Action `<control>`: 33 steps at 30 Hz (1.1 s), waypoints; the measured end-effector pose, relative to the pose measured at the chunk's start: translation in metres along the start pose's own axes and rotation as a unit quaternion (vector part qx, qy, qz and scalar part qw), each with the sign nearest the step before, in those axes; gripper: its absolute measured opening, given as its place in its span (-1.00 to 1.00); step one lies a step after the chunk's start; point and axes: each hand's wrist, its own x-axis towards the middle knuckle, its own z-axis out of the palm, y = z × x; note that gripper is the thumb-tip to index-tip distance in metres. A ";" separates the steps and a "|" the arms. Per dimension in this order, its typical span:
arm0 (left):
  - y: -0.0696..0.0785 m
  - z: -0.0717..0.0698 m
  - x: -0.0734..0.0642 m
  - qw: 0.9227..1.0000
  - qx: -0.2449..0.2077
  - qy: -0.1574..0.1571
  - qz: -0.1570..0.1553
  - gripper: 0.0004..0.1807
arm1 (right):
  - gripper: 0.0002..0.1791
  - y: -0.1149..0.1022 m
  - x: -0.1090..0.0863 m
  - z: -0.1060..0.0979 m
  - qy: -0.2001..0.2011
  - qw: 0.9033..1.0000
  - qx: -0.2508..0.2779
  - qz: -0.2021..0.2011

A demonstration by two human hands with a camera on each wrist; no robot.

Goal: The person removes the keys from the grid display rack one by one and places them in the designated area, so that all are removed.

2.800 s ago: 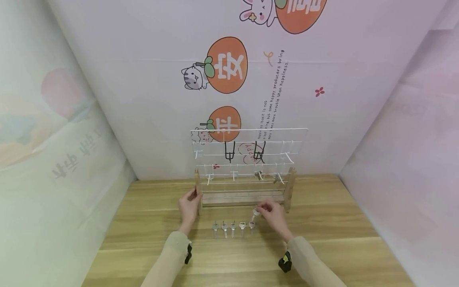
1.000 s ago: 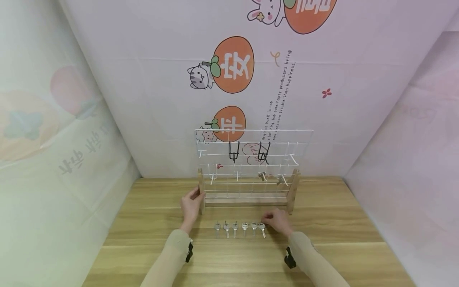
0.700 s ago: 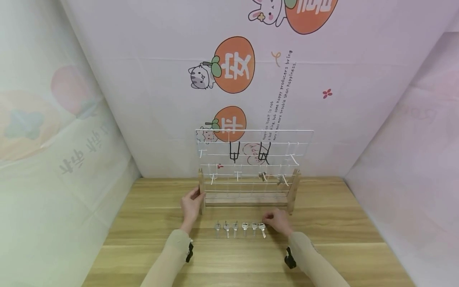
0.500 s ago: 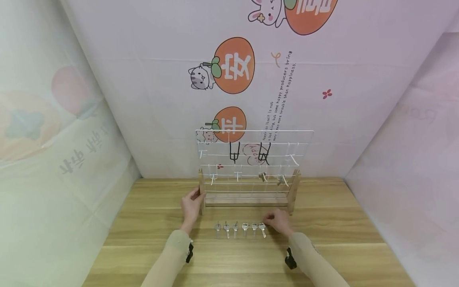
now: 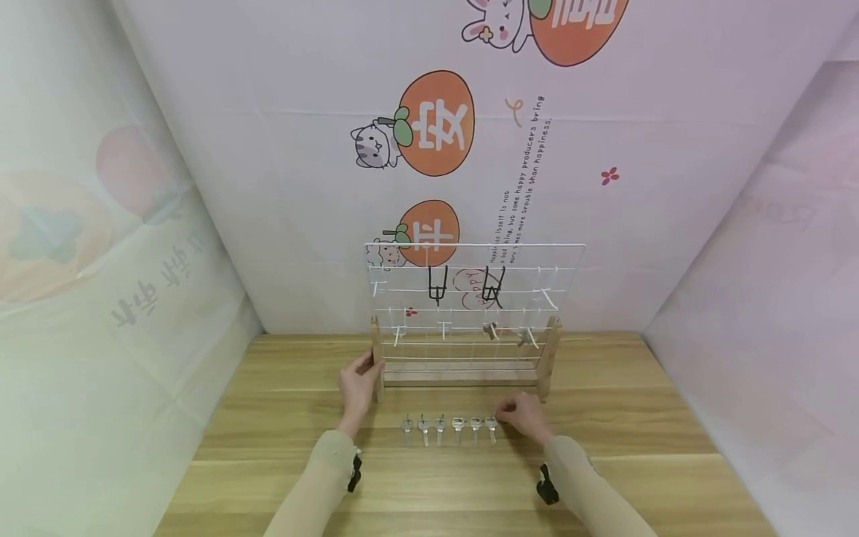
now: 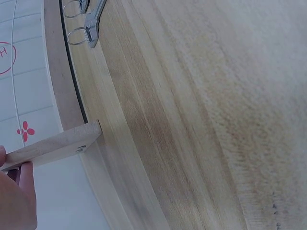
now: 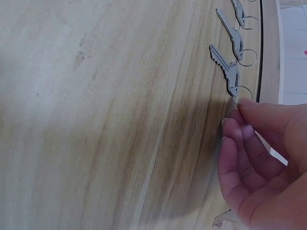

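Note:
My left hand [image 5: 357,384] grips the wooden left post [image 5: 377,365] of a white wire grid rack [image 5: 470,245]. In the left wrist view the thumb [image 6: 28,184] lies against that post. A row of several silver keys lies on the table before the rack. At its right end is a key [image 7: 225,69] lying flat, its blade towards me. My right hand [image 5: 526,414] pinches that key's thin ring [image 7: 247,90] between thumb and index finger; the other fingers are curled. Two keys hang on hooks at the rack's lower right, one of them being this key [image 5: 491,330].
Black hooks [image 5: 438,287] and white hooks [image 5: 443,328] stick out from the grid. The rack's wooden base bar [image 5: 463,377] runs behind the keys. A patterned cloth wall [image 5: 302,224] stands close behind, with more cloth at both sides.
My right hand has brought the held key down to the right end of the row. In the last half second it shifts slightly right and the key straightens. My left hand stays on the post.

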 end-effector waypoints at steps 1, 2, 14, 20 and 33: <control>0.000 0.000 -0.001 1.000 -0.002 0.002 0.007 -0.64 | -0.96 -0.001 -0.001 -0.001 0.000 1.000 0.000 0.004; 0.000 0.000 -0.001 1.000 -0.002 0.006 0.016 -0.64 | -0.96 -0.003 -0.001 -0.002 -0.002 1.000 -0.001 0.009; 0.003 -0.001 -0.001 1.000 0.012 0.000 -0.023 -0.62 | -0.96 -0.012 -0.004 -0.005 -0.008 1.000 0.001 0.027; 0.002 0.000 0.000 0.999 0.008 -0.002 -0.034 -0.61 | -0.93 -0.010 -0.001 -0.007 -0.003 0.999 0.013 0.030; 0.000 -0.001 0.000 1.000 0.012 -0.007 -0.027 -0.63 | -0.87 -0.031 0.004 -0.030 0.030 0.999 0.042 0.013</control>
